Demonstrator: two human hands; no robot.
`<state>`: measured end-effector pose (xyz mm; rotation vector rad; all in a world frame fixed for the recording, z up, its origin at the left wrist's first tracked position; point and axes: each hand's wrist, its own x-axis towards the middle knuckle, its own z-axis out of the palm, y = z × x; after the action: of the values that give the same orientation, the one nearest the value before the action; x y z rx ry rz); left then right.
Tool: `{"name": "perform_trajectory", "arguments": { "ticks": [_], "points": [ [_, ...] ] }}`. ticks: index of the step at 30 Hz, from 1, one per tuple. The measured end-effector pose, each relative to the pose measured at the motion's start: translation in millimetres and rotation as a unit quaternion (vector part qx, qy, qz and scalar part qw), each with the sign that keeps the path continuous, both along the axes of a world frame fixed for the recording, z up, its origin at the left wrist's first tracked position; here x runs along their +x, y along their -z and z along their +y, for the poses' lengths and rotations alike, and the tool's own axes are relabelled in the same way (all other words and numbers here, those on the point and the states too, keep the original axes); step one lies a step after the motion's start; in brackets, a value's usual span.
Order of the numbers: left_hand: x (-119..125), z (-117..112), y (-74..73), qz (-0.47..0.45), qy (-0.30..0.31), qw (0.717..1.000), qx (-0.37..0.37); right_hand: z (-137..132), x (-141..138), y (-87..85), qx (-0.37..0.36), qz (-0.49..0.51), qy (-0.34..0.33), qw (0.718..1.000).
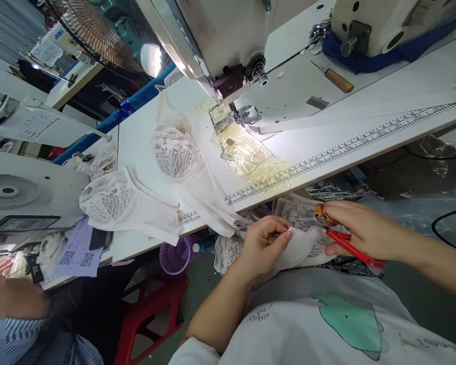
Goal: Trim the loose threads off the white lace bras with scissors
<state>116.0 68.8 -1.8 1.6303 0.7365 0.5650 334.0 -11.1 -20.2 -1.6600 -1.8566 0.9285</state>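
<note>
White shirt fabric (pixel 273 332) with a green printed figure lies nearest the camera; just beyond it, in the lap below the table edge, is a white garment of lace and plain cloth (pixel 304 247). Working scissors this close to lace calls, I judge, for drawing the plain edge gently taut, folding the openwork clear of the blades and using only the tips, with fingertips well back. The left hand (pixel 264 241) pinches the plain cloth between thumb and fingers, its edge just showing past them. The right hand (pixel 355 228) is curled around scissors with red and orange handles (pixel 355 247), pointed toward the left hand; how far the blades are parted I cannot tell. On the white tabletop (pixel 137 132), white lace bra cups (pixel 177 152) lie beside a pale sewing machine (pixel 228 30).
</note>
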Motion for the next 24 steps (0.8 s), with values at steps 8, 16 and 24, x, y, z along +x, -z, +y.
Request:
{"name": "perform_trajectory", "arguments": {
  "ticks": [8, 16, 24],
  "points": [
    [-9, -6, 2.7, -0.010, -0.059, 0.998, 0.010, -10, -3, 4.9, -0.033, -0.065, -0.039, 0.997],
    [-12, -6, -2.2, -0.013, -0.071, 0.996, 0.043, -9, -6, -8.6, -0.062, -0.082, -0.035, 0.994],
    [-11, -8, 0.2, -0.018, -0.080, 0.996, 0.030, -13, -8, -5.6, -0.053, -0.059, -0.026, 0.997]
  ]
}}
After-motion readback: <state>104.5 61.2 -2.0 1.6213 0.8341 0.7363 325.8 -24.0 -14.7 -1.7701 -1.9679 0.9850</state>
